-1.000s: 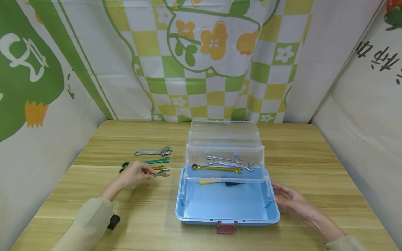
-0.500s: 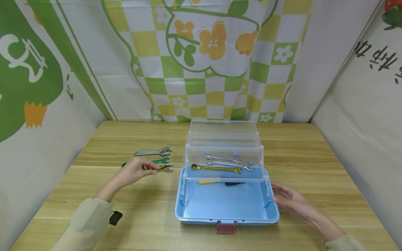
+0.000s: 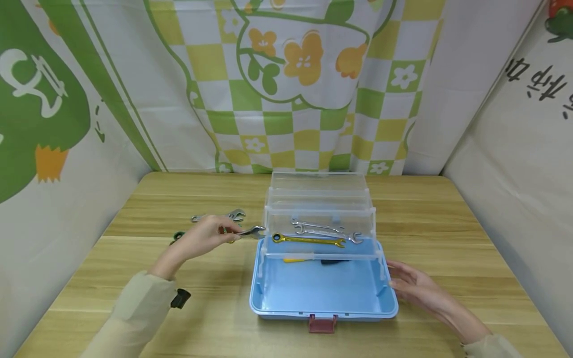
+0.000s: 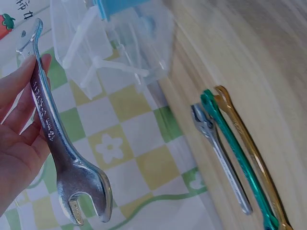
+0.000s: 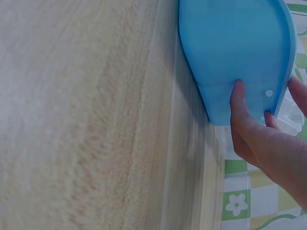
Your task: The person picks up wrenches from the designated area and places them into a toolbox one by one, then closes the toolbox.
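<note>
My left hand pinches a silver double open-end wrench between thumb and fingers, above the table and just left of the blue toolbox. One jaw end points toward the toolbox's clear tray. Under and behind this hand lie a silver adjustable wrench, a green wrench and a gold wrench, side by side on the table. My right hand touches the toolbox's right outer wall, its fingers extended against the blue plastic and the thumb by the rim.
The raised clear tray holds a gold ratchet wrench and two silver wrenches. Below it, a yellow handle and a dark piece show inside the box. A patterned curtain hangs behind the table; a dark red latch is in front.
My left hand has lifted the silver wrench from beside the others and carried it right, to the toolbox's left edge. The right hand stays at the box.
</note>
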A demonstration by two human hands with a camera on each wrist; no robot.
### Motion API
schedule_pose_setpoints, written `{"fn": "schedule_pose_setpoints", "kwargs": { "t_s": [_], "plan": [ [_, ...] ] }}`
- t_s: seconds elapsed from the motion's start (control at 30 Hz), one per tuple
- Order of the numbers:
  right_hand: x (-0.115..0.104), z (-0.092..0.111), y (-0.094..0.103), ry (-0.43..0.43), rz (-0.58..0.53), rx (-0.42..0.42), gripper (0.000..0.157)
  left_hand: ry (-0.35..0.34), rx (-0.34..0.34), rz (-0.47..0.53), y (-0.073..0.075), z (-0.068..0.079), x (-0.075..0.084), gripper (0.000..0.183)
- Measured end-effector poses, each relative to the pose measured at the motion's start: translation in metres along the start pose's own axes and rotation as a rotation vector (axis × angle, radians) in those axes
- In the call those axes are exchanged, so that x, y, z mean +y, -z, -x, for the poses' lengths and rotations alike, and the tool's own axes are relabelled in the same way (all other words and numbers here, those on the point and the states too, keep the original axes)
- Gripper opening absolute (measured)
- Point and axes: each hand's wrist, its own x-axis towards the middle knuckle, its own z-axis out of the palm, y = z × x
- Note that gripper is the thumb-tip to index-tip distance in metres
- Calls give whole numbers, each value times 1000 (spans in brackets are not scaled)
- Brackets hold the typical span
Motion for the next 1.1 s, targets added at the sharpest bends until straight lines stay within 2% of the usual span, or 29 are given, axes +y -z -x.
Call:
{"fn": "schedule_pose_setpoints", "kwargs": {
  "t_s": [0.17, 0.43, 0.77, 0.97, 1.1],
  "plan": [
    [0, 0, 0, -6, 6, 6, 66, -21, -17, 22, -1, -12, 13, 14],
    [0, -1, 0, 3, 14, 2, 66, -106, -24, 11, -4, -33, 29, 14],
    [0, 0, 0, -4, 12, 20, 67, -163, -100, 9, -6, -61, 50, 15],
    [1, -1, -1, -13, 7, 33, 68, -235, -145, -25, -10, -78, 61, 16],
    [1, -1, -1, -9, 8, 25, 68, -260, -160, -45, -15, -89, 68, 16]
  ]
}}
